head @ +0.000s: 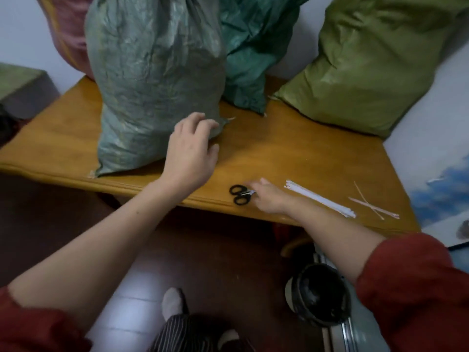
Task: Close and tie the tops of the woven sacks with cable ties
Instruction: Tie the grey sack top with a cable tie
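Scissors (239, 194) at the fingertips of the right hand (269, 199), grip not discernible, are best handled by their loops while the relaxed left hand (190, 153) steadies the grey-green woven sack (152, 72).

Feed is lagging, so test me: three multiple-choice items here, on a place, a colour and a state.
1. The scissors lie: A on the floor; B on the table near its front edge; C atop a sack.
2. The bundled cable ties are: A black; B white; C red.
3. The left hand: A holds scissors; B hangs free; C rests on the grey-green sack.
B, they sit by the edge; B, the strips are white; C, its fingers lie on the sack's corner.
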